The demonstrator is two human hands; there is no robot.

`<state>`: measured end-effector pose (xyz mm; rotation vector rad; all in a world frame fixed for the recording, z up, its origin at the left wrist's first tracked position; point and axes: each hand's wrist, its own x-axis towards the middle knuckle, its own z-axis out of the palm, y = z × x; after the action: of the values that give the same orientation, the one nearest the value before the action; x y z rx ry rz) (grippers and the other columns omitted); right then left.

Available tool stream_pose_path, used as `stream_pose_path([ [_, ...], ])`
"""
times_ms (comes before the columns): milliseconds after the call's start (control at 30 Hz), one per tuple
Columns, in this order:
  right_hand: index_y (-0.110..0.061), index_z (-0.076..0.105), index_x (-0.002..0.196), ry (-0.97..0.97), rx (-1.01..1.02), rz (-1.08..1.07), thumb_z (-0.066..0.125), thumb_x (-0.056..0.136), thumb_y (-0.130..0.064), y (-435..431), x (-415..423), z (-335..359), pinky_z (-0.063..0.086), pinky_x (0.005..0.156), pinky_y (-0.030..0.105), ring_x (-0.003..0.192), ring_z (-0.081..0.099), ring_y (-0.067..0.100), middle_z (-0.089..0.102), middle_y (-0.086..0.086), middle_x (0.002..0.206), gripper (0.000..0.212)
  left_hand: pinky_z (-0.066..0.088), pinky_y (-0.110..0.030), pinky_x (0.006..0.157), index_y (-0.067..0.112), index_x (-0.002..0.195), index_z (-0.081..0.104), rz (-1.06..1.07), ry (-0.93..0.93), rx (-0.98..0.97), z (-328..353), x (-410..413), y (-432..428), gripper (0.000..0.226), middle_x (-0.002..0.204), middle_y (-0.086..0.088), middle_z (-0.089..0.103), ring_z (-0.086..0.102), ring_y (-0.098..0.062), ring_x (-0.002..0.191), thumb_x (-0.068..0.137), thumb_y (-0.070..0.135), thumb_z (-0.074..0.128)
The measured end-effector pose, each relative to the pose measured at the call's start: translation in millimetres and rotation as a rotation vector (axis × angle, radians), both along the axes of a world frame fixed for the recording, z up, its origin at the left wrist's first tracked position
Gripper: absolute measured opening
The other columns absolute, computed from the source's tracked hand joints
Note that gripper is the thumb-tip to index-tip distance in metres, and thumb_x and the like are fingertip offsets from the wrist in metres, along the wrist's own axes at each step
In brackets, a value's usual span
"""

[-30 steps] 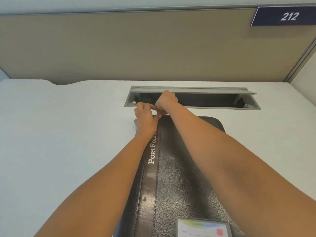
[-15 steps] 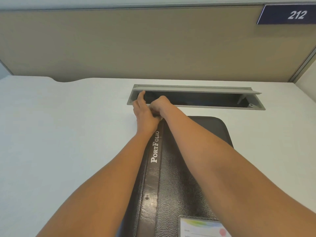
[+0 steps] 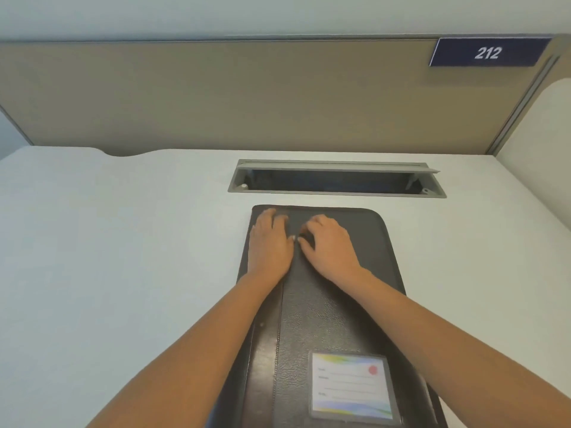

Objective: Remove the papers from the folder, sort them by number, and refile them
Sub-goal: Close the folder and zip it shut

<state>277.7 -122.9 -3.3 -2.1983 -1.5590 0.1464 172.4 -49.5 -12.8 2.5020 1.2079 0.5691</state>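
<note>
Folder: we found the black folder [image 3: 333,304] lying closed and flat on the white desk [image 3: 123,242], its long side running away from the person and its far edge just short of the cable trough.
Folder cover: grained dark surface. A smoother strip ran down its left side, and we saw a label card [image 3: 350,386] in a clear pocket near the right of the near end. The print on the card was too blurred for us to read.
Left hand [image 3: 269,242]: it lay palm down on the far left corner of the folder. The fingers were straight, close together and pointed away from the person, holding nothing.
Right hand [image 3: 330,245]: it rested on the cover just beside the left hand, with the thumb tips almost meeting. Its fingers were bent with the knuckles raised and the tips down on the cover. We could not tell whether they gripped anything beneath them.
Forearms: both were bare and reached in from the near edge over the folder.
Cable trough [image 3: 336,179]: a grey recessed slot set in the desk beyond the folder, with its lid tilted open and a dark interior.
Backdrop: a tan partition [image 3: 247,94] stood behind the desk. On its top right corner we read "212" on a dark blue sign [image 3: 488,53].
</note>
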Motion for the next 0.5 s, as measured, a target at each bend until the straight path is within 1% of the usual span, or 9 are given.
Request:
stream_pose_path([
  [67, -0.023, 0.053, 0.127, -0.072, -0.119, -0.012, 0.046, 0.093, -0.047, -30, -5, 4, 0.030, 0.104, 0.040, 0.131, 0.035, 0.021, 0.043, 0.000, 0.139, 0.043, 0.017, -0.041, 0.117, 0.013, 0.136, 0.043, -0.039, 0.096, -0.007, 0, -11, -17, 0.042, 0.153, -0.010, 0.025, 0.016, -0.024, 0.144, 0.098, 0.029, 0.045],
  [133, -0.030, 0.035, 0.142, -0.093, -0.259, -0.015, 0.038, 0.089, -0.063, -54, -14, 5, 0.016, 0.112, 0.048, 0.142, 0.016, 0.019, 0.023, -0.001, 0.154, 0.063, 0.010, -0.040, 0.117, 0.017, 0.142, 0.037, -0.062, 0.164, -0.035, 1, -20, -30, 0.046, 0.156, -0.006, 0.019, 0.009, -0.021, 0.146, 0.099, 0.034, 0.039],
  [200, -0.034, 0.016, 0.149, -0.082, -0.367, -0.010, 0.019, 0.078, -0.080, -68, -24, 2, 0.003, 0.113, 0.055, 0.146, -0.001, 0.019, 0.004, -0.003, 0.159, 0.084, 0.008, -0.040, 0.117, 0.018, 0.145, 0.030, -0.078, 0.206, -0.049, 4, -30, -39, 0.049, 0.158, -0.004, 0.013, 0.005, -0.021, 0.146, 0.100, 0.036, 0.036],
  [267, -0.037, 0.004, 0.149, -0.086, -0.383, -0.010, 0.000, 0.063, -0.089, -73, -32, -3, -0.004, 0.112, 0.058, 0.146, -0.010, 0.020, -0.005, -0.003, 0.159, 0.101, 0.007, -0.040, 0.117, 0.018, 0.147, 0.025, -0.087, 0.239, -0.057, 6, -39, -44, 0.051, 0.159, -0.002, 0.008, 0.002, -0.020, 0.146, 0.101, 0.037, 0.034],
  [333, -0.037, 0.000, 0.149, -0.107, -0.373, -0.031, -0.007, 0.061, -0.084, -73, -35, -9, -0.007, 0.111, 0.058, 0.146, -0.012, 0.021, -0.007, -0.003, 0.159, 0.100, 0.007, -0.040, 0.117, 0.018, 0.148, 0.024, -0.088, 0.253, -0.056, 8, -46, -47, 0.051, 0.159, -0.003, 0.008, 0.002, -0.020, 0.146, 0.101, 0.036, 0.033],
  [400, -0.037, 0.000, 0.149, -0.125, -0.358, -0.045, -0.007, 0.064, -0.080, -70, -36, -10, -0.007, 0.111, 0.059, 0.146, -0.011, 0.021, -0.007, -0.003, 0.159, 0.095, 0.007, -0.040, 0.117, 0.017, 0.148, 0.024, -0.092, 0.257, -0.053, 9, -53, -51, 0.050, 0.158, -0.003, 0.010, 0.003, -0.021, 0.146, 0.101, 0.035, 0.033],
  [433, -0.037, 0.000, 0.149, -0.129, -0.358, -0.045, -0.004, 0.067, -0.079, -67, -37, -10, -0.006, 0.111, 0.059, 0.146, -0.011, 0.021, -0.007, -0.003, 0.159, 0.093, 0.008, -0.040, 0.117, 0.017, 0.148, 0.024, -0.092, 0.258, -0.053, 9, -57, -52, 0.050, 0.158, -0.003, 0.010, 0.003, -0.021, 0.146, 0.101, 0.034, 0.033],
  [500, -0.036, 0.000, 0.149, -0.130, -0.367, -0.042, 0.007, 0.079, -0.078, -57, -38, -10, -0.006, 0.111, 0.059, 0.146, -0.011, 0.022, -0.006, -0.002, 0.159, 0.083, 0.009, -0.040, 0.117, 0.018, 0.148, 0.023, -0.083, 0.259, -0.055, 7, -67, -53, 0.050, 0.158, -0.003, 0.011, 0.004, -0.021, 0.146, 0.102, 0.033, 0.032],
])
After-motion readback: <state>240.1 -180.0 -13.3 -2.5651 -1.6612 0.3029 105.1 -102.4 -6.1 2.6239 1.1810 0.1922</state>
